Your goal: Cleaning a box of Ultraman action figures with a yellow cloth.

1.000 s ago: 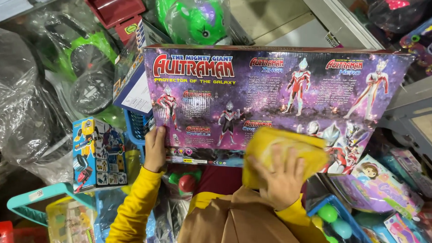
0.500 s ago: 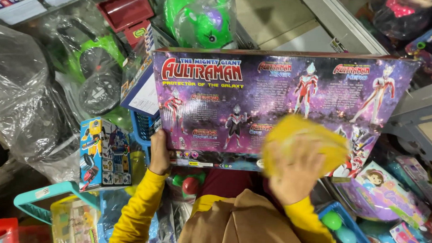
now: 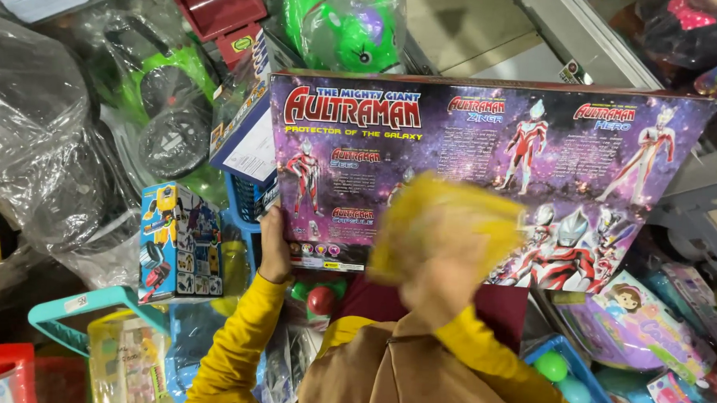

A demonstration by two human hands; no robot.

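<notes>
Gripping the purple toy box (image 3: pixel 487 150), left hand (image 3: pixel 275 254) closed; right hand (image 3: pixel 443 284) presses yellow cloth (image 3: pixel 445 224), blurred

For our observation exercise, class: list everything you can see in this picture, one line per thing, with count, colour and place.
toy box: one, purple, centre, held upright
cloth: one, yellow, blurred, against the toy box front
robot toy pack: one, blue and yellow, left of the toy box
green toy: one, bagged, top centre
wheeled toy: one, green and black, in clear plastic, upper left
basket: one, teal, lower left
balls: two, green, lower right
left hand: one, grip on the toy box's lower left edge
right hand: one, blurred, pressing the cloth
</notes>
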